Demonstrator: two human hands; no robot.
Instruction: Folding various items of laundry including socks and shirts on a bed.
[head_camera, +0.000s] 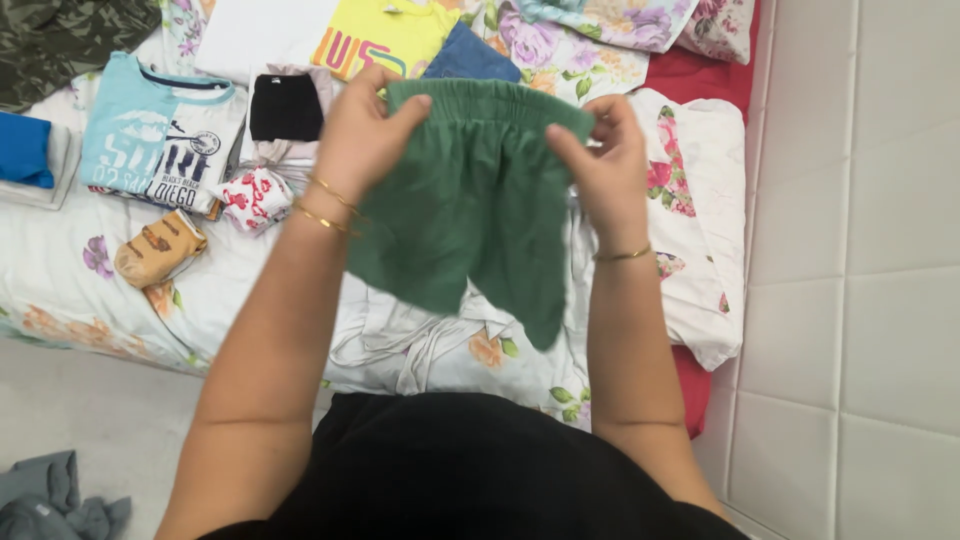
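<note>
I hold up a pair of green shorts (470, 205) by the elastic waistband over a bed with a floral sheet (60, 270). My left hand (362, 135) pinches the waistband's left end, and my right hand (600, 160) pinches its right end. The two legs of the shorts hang down loose above the sheet. Gold bangles sit on both wrists.
Folded clothes lie on the bed: a light blue printed shirt (155, 130), a yellow shirt (385, 35), a black item (286, 106), a blue one (22, 148), a small red-and-white piece (252, 197), tan socks (155, 250). A white padded wall (860, 250) stands right. Grey cloth (50, 495) lies on the floor.
</note>
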